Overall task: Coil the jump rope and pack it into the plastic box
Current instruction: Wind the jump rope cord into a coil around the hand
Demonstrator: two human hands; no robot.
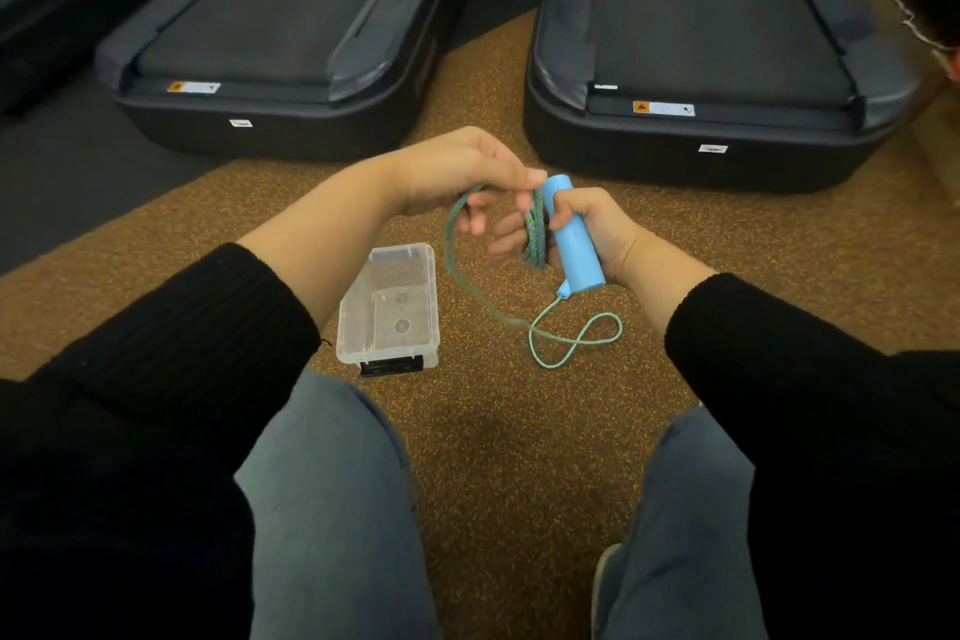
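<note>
Light: dim, warm indoor, falling from above. Floor (pixel 519 457) lit mid-frame, darker toward the left edge. Shadows: soft, faint under the box (pixel 388 312). Glare: slight sheen on the treadmills (pixel 717 42). Blur: motion smear on the left hand (pixel 457 177) fingers and the rope (pixel 467 286). Distortion: wide-angle bowing at the edges. Sleeves (pixel 156 379) near black, little detail.

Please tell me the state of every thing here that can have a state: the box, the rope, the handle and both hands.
plastic box: open, empty, on the floor.
jump rope: partly coiled beside the handle; the rest hangs loose to the floor.
blue handle: gripped in the right hand.
right hand: closed around handle.
left hand: pinching the rope.
</note>
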